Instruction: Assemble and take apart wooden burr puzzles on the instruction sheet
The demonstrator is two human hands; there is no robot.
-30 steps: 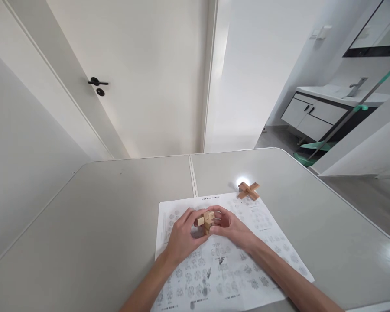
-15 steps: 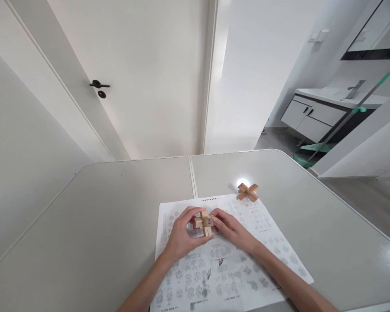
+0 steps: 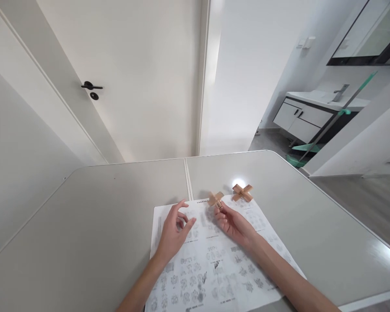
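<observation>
My right hand (image 3: 232, 223) pinches one arm of a cross-shaped wooden burr puzzle (image 3: 216, 199) between thumb and fingers. The puzzle is held just above the top edge of the printed sheet (image 3: 211, 268) and looks slightly blurred. My left hand (image 3: 176, 227) hovers over the sheet's left side, its fingers curved and apart with nothing between them. Just right of the held piece, a second wooden cross (image 3: 242, 193) rests at the sheet's upper right corner. Rows of small line drawings cover the sheet, partly hidden under both forearms.
The grey table (image 3: 94, 225) has a seam across its top and rounded far corners. Beyond it stands a white door (image 3: 143, 78) with a black handle (image 3: 91, 86). At the right are a sink cabinet (image 3: 303, 115) and a green-handled broom (image 3: 344, 112).
My left hand has let go of the wooden puzzle and drawn back to the left. My right hand has carried the puzzle up and rightwards, towards the other cross. The view has shifted slightly.
</observation>
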